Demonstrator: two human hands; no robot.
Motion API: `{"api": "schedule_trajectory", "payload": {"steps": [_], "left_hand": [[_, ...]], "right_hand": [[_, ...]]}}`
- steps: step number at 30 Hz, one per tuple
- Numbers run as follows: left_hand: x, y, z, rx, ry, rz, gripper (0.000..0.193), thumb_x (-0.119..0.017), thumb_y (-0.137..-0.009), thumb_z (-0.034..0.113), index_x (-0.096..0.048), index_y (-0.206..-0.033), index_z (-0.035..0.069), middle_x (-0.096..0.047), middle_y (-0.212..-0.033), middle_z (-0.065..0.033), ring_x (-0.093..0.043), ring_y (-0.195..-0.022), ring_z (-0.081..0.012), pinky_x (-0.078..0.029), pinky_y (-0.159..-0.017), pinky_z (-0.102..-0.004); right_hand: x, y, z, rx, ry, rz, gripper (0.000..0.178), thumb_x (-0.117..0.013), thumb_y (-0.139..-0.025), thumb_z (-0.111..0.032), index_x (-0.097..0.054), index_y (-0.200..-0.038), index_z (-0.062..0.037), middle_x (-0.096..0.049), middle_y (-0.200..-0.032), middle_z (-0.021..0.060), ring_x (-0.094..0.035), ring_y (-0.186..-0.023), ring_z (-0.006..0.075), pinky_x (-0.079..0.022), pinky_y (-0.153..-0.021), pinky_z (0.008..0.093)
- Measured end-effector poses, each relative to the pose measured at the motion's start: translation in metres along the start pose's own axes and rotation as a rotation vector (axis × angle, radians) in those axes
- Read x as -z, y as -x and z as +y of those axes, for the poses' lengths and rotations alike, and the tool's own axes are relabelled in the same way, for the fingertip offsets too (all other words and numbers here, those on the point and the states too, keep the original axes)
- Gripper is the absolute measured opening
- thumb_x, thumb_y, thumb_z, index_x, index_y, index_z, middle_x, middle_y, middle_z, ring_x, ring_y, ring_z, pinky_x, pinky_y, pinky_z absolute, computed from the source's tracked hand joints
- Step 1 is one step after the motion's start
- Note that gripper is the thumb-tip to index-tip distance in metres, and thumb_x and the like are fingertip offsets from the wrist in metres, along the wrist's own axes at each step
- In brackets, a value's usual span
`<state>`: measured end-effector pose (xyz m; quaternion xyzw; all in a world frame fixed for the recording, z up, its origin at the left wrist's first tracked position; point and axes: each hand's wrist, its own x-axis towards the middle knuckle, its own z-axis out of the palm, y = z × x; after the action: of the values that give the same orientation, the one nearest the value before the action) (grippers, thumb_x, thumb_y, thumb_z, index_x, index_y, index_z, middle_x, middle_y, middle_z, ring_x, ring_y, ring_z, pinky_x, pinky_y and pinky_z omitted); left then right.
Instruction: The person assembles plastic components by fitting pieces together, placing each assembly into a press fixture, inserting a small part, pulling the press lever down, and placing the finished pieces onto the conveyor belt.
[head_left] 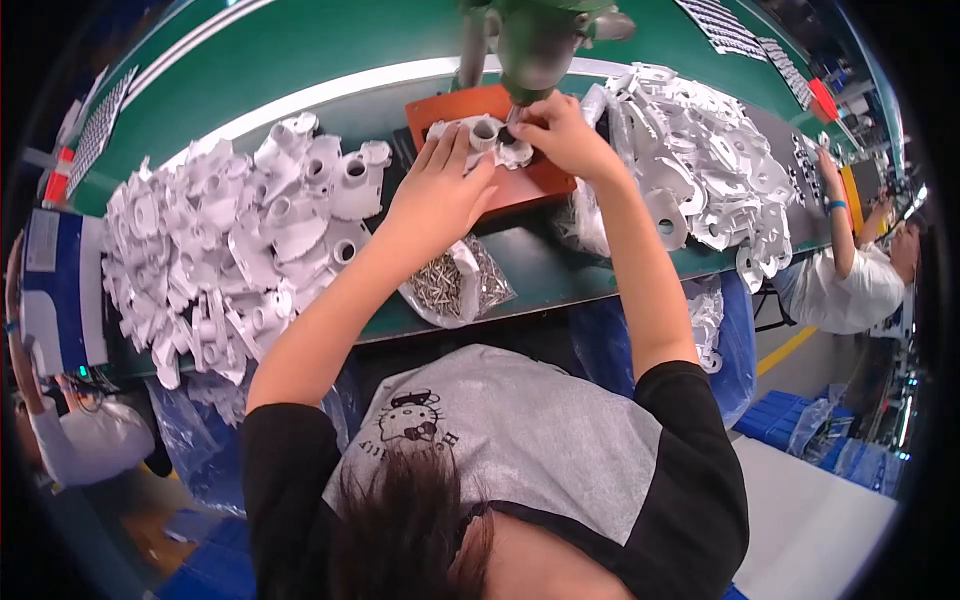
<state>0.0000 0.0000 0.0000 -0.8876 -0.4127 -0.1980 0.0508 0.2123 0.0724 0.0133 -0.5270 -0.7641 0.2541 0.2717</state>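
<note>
A white plastic part (486, 131) with round openings lies on an orange-red fixture block (455, 105). My left hand (440, 190) holds this part from its near left side, its fingers laid over the top and its thumb close to the near edge. At the part's right end, my right hand (568, 138) has its thumb and index finger drawn together. Whatever is between those fingertips is too small to make out. Directly above them hangs a green machine head (535, 45), its narrow tip reaching down beside the right fingers.
White plastic parts lie heaped on the left (230, 230) and on the right (690, 160). A clear bag of screws (440, 285) sits at the green bench's front edge. Blue-lined bins (735, 330) stand below. Other people work at both sides, one in a white top (845, 290).
</note>
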Motion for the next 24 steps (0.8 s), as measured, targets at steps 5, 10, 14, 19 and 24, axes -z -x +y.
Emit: {"api": "schedule_trajectory", "payload": {"steps": [5, 10, 14, 19, 24], "left_hand": [[0.008, 0.003, 0.006, -0.034, 0.143, 0.127, 0.05, -0.064, -0.079, 0.036, -0.054, -0.114, 0.002, -0.045, -0.125, -0.0283, -0.041, -0.121, -0.0411, -0.033, -0.103, -0.0461], [0.019, -0.004, -0.022, 0.052, 0.351, -0.083, 0.027, -0.058, -0.084, 0.019, -0.063, -0.11, 0.013, -0.054, -0.124, -0.0121, -0.043, -0.121, -0.0313, -0.037, -0.1, -0.0414], [0.027, -0.009, -0.02, 0.124, 0.428, -0.126, 0.026, -0.056, -0.082, 0.012, -0.065, -0.106, 0.013, -0.057, -0.118, -0.0129, -0.046, -0.117, -0.0299, -0.038, -0.098, -0.04], [0.026, -0.009, -0.008, 0.097, 0.315, -0.08, 0.025, -0.055, -0.082, 0.011, -0.065, -0.106, 0.011, -0.058, -0.117, -0.0132, -0.046, -0.116, -0.0301, -0.038, -0.096, -0.0401], [0.02, -0.008, -0.012, 0.094, 0.352, -0.04, 0.026, -0.058, -0.082, 0.013, -0.063, -0.107, 0.011, -0.058, -0.115, -0.0141, -0.048, -0.112, -0.0305, -0.039, -0.095, -0.0413]], "right_hand": [[-0.012, 0.013, -0.01, 0.064, 0.189, 0.205, 0.032, -0.069, -0.073, -0.028, -0.059, -0.094, -0.0068, -0.053, -0.104, 0.0119, -0.047, -0.102, 0.0318, -0.035, -0.089, 0.0479], [-0.031, 0.057, -0.057, 0.224, 0.252, 0.424, 0.016, -0.063, -0.076, -0.017, -0.055, -0.082, -0.0053, -0.052, -0.084, 0.0108, -0.049, -0.088, 0.0306, -0.038, -0.075, 0.0421], [-0.081, 0.114, -0.092, 0.522, 0.338, 0.052, 0.011, -0.064, -0.069, -0.015, -0.057, -0.073, -0.0073, -0.053, -0.076, 0.0062, -0.05, -0.083, 0.025, -0.039, -0.071, 0.0364], [-0.107, 0.117, -0.092, 0.557, 0.449, -0.025, 0.008, -0.061, -0.066, -0.016, -0.059, -0.068, -0.0091, -0.053, -0.075, 0.0028, -0.048, -0.081, 0.0221, -0.038, -0.072, 0.0335], [-0.108, 0.115, -0.088, 0.525, 0.393, 0.004, 0.006, -0.06, -0.064, -0.015, -0.06, -0.065, -0.0092, -0.054, -0.076, 0.0049, -0.051, -0.086, 0.0226, -0.04, -0.072, 0.0331]]}}
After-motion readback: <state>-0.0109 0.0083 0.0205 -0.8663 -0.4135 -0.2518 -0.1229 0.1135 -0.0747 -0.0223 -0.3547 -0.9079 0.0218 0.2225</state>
